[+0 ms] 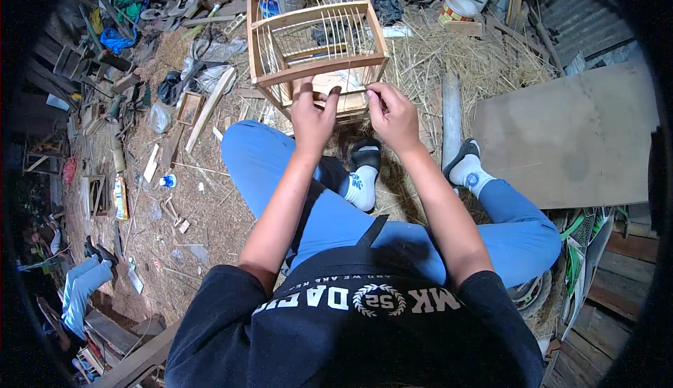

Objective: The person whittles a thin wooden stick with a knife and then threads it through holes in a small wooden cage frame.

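Observation:
A wooden birdcage with thin upright bars stands on the ground in front of my knees, its frame of pale brown wood. My left hand is at the cage's lower front, fingers curled in, the index finger reaching past the frame and the thumb raised. What those fingers hold is hidden. At the front right corner, my right hand pinches the end of a thin strip running along the cage's lower front. Whether this strip is fixed to the cage I cannot tell. A light wooden panel shows behind it.
Straw and wood scraps cover the ground. A long batten and a small wooden frame lie left of the cage. To the right are a pole and a large flat board. A tub stands behind. Another person's legs show far left.

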{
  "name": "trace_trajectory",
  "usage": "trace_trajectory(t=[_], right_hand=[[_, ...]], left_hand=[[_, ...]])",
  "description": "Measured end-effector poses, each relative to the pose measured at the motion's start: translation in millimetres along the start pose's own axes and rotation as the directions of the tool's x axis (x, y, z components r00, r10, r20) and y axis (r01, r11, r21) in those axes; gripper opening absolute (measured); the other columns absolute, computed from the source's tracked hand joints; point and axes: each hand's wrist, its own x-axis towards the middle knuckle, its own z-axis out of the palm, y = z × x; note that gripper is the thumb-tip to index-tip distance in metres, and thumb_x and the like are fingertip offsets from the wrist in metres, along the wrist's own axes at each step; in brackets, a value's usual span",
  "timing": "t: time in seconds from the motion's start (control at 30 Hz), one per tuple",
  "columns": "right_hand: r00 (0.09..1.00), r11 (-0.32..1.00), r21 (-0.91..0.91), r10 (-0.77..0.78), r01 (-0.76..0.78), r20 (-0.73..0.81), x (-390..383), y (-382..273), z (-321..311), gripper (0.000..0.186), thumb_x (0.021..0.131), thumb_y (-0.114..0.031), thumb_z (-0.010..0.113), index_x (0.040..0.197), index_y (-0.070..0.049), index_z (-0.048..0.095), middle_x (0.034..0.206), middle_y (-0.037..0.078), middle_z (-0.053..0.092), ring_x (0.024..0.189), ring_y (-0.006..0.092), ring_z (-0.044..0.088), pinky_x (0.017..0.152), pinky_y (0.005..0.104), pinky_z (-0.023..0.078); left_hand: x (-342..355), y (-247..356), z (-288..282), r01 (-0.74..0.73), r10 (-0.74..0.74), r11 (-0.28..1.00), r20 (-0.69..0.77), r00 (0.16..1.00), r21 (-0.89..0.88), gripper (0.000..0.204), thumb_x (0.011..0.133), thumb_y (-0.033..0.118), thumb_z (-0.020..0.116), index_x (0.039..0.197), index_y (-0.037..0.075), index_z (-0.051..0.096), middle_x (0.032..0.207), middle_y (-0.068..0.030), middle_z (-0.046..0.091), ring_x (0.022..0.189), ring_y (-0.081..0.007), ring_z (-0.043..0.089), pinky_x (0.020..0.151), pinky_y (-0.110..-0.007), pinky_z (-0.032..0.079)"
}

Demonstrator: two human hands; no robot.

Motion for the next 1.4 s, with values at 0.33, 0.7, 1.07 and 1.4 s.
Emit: trace_trajectory(t=[0.33, 0.7, 1.07, 1.4], right_hand=[[1.000, 1.000, 0.003, 0.004, -0.004, 0.013, 3, -5, -11, 0.009, 0.094, -0.011, 0.066, 0.101, -0.008, 0.069, 0.094, 0.014, 0.072, 0.079, 0.0337, 0.071, 0.067, 0.0412, 0.055], [0.994, 0.994, 0.008, 0.107, -0.107, 0.007, 12, -2, -21, 0.011, 0.095, -0.013, 0.065, 0.103, -0.006, 0.070, 0.090, 0.014, 0.071, 0.073, 0.0297, 0.069, 0.065, 0.0383, 0.053], [0.989, 0.992, 0.037, 0.127, -0.124, -0.075, 43, -27, -48, 0.011, 0.094, -0.010, 0.066, 0.104, -0.005, 0.070, 0.089, 0.011, 0.071, 0.073, 0.0218, 0.069, 0.066, 0.0334, 0.053], [0.913, 0.897, -0.195, -0.362, 0.396, 0.189, 93, -48, -62, 0.019, 0.082, -0.016, 0.078, 0.099, -0.010, 0.071, 0.106, 0.006, 0.065, 0.106, 0.0273, 0.061, 0.094, 0.0418, 0.043]], left_hand=[[-3, -14, 4, 0.010, -0.016, 0.967, -0.020, 1.000, -0.256, 0.015, 0.101, 0.012, 0.063, 0.099, -0.002, 0.068, 0.090, -0.0095, 0.070, 0.076, -0.0147, 0.066, 0.070, -0.028, 0.052], [-60, -18, -3, -0.159, 0.160, 0.987, 0.285, 0.945, -0.027, 0.010, 0.093, 0.007, 0.067, 0.094, -0.002, 0.071, 0.088, -0.0180, 0.070, 0.083, -0.0361, 0.068, 0.077, -0.042, 0.054], [-36, 21, -34, -0.198, 0.202, 0.979, 0.382, 0.902, -0.049, 0.022, 0.091, 0.008, 0.070, 0.112, 0.001, 0.070, 0.109, -0.0170, 0.070, 0.101, -0.0348, 0.069, 0.088, -0.039, 0.055], [31, 86, -93, -0.515, 0.514, 0.857, 0.035, 0.857, -0.004, 0.010, 0.086, -0.001, 0.073, 0.095, 0.003, 0.072, 0.097, -0.0108, 0.073, 0.092, -0.0287, 0.068, 0.082, -0.037, 0.053]])
